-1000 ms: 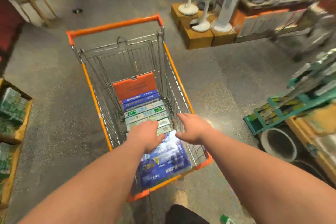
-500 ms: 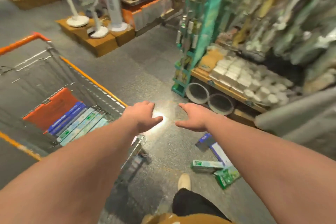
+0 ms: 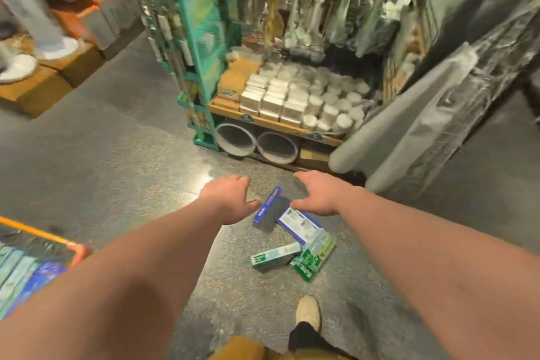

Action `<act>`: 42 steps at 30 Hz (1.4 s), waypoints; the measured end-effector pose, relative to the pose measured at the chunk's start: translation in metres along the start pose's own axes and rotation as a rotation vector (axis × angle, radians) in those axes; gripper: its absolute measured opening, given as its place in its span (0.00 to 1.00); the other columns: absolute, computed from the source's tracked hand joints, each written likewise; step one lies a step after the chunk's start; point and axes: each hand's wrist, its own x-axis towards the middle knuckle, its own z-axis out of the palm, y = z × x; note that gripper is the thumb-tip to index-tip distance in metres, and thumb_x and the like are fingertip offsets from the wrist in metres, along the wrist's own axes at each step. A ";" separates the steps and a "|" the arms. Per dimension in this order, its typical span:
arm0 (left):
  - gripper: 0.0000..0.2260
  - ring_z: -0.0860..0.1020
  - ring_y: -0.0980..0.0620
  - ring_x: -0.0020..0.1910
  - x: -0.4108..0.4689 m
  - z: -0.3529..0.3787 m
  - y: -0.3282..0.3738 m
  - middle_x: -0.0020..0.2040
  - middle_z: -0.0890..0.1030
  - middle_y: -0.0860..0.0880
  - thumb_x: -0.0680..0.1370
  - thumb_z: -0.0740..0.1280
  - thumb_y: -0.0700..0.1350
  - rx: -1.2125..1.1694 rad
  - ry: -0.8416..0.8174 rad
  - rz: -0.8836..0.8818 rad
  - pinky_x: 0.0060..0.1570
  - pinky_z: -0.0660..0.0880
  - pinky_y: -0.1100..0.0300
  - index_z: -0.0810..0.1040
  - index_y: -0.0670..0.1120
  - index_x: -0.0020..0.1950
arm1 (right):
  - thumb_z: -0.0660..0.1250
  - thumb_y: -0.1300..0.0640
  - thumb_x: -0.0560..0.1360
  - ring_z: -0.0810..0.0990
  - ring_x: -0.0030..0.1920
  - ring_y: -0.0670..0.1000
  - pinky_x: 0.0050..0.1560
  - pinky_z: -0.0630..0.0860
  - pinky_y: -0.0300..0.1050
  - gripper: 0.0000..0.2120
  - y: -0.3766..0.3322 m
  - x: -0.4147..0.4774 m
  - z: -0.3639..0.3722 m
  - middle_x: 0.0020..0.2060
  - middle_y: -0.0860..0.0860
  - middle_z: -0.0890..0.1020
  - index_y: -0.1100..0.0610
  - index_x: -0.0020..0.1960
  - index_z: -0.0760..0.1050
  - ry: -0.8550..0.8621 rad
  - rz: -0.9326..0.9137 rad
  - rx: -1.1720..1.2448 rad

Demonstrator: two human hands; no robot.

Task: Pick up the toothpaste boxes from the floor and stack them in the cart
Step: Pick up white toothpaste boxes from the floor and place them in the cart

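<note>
Several toothpaste boxes lie in a loose pile on the grey floor: a dark blue box [image 3: 266, 209], a white and blue box [image 3: 298, 224], a pale green box [image 3: 274, 258] and a bright green box [image 3: 314, 259]. My left hand [image 3: 230, 199] hovers open just left of the blue box, holding nothing. My right hand [image 3: 317, 193] hovers open above the white and blue box, also holding nothing. At the lower left edge a corner of the orange-rimmed cart [image 3: 38, 234] shows, with several boxes lying inside it.
A teal display rack [image 3: 198, 47] and a low wooden shelf [image 3: 271, 126] of white containers stand beyond the pile, with two round bins [image 3: 254, 143] beneath. Wrapped rolls [image 3: 423, 114] lean at the right. Fan bases sit on wooden plinths [image 3: 43, 79] at the left. My shoe [image 3: 308, 313] is near the pile.
My view has swung right, from the cart to the boxes on the floor. Both hands left the cart empty and now reach out over the pile.
</note>
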 end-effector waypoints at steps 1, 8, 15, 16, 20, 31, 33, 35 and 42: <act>0.31 0.73 0.45 0.69 0.020 0.005 0.014 0.72 0.72 0.49 0.79 0.59 0.68 -0.004 -0.013 0.004 0.59 0.73 0.48 0.66 0.50 0.75 | 0.69 0.38 0.76 0.70 0.74 0.57 0.72 0.69 0.51 0.42 0.020 0.011 0.002 0.76 0.56 0.69 0.56 0.81 0.58 -0.017 0.008 0.007; 0.28 0.73 0.44 0.66 0.140 0.080 0.068 0.67 0.74 0.48 0.79 0.61 0.66 -0.018 -0.185 0.051 0.60 0.73 0.47 0.67 0.50 0.72 | 0.68 0.42 0.76 0.72 0.71 0.57 0.69 0.71 0.54 0.37 0.117 0.095 0.054 0.74 0.55 0.71 0.53 0.80 0.60 -0.154 0.086 0.056; 0.30 0.71 0.43 0.69 0.245 0.198 0.063 0.71 0.71 0.46 0.80 0.59 0.64 0.026 -0.334 0.100 0.65 0.70 0.44 0.63 0.48 0.76 | 0.68 0.40 0.72 0.76 0.65 0.58 0.63 0.76 0.56 0.39 0.174 0.195 0.162 0.66 0.53 0.75 0.52 0.79 0.62 -0.271 0.146 0.053; 0.31 0.70 0.43 0.70 0.258 0.216 0.062 0.72 0.71 0.46 0.80 0.59 0.64 0.027 -0.350 0.099 0.65 0.70 0.44 0.62 0.47 0.77 | 0.69 0.42 0.73 0.75 0.65 0.58 0.64 0.76 0.56 0.37 0.181 0.211 0.179 0.66 0.53 0.75 0.52 0.78 0.63 -0.289 0.146 0.043; 0.33 0.69 0.43 0.71 0.308 0.300 0.055 0.75 0.68 0.46 0.80 0.60 0.65 0.034 -0.413 0.075 0.65 0.70 0.45 0.61 0.46 0.78 | 0.69 0.44 0.72 0.75 0.65 0.59 0.63 0.76 0.56 0.31 0.210 0.276 0.259 0.64 0.54 0.76 0.52 0.72 0.68 -0.341 0.088 -0.014; 0.36 0.72 0.42 0.68 0.401 0.532 0.052 0.69 0.71 0.47 0.73 0.69 0.66 -0.026 -0.504 -0.063 0.63 0.71 0.42 0.65 0.48 0.73 | 0.70 0.55 0.71 0.70 0.66 0.58 0.62 0.68 0.58 0.27 0.293 0.397 0.477 0.62 0.53 0.76 0.54 0.69 0.69 -0.454 -0.091 -0.258; 0.35 0.70 0.43 0.69 0.410 0.566 0.056 0.70 0.71 0.47 0.73 0.71 0.64 -0.033 -0.530 -0.058 0.66 0.69 0.41 0.64 0.49 0.74 | 0.68 0.60 0.71 0.67 0.68 0.58 0.67 0.66 0.61 0.28 0.300 0.408 0.511 0.63 0.52 0.75 0.53 0.71 0.68 -0.479 -0.095 -0.313; 0.35 0.68 0.43 0.71 0.415 0.586 0.058 0.71 0.70 0.47 0.74 0.72 0.60 -0.043 -0.553 -0.048 0.70 0.66 0.41 0.62 0.49 0.76 | 0.68 0.63 0.70 0.65 0.68 0.58 0.67 0.64 0.63 0.30 0.305 0.415 0.534 0.63 0.52 0.73 0.52 0.70 0.69 -0.500 -0.094 -0.377; 0.26 0.75 0.45 0.62 0.418 0.626 0.043 0.62 0.75 0.49 0.79 0.67 0.59 -0.100 -0.546 -0.053 0.63 0.73 0.45 0.65 0.51 0.72 | 0.69 0.65 0.65 0.62 0.67 0.60 0.71 0.57 0.68 0.24 0.320 0.435 0.580 0.57 0.54 0.65 0.49 0.59 0.78 -0.563 -0.046 -0.518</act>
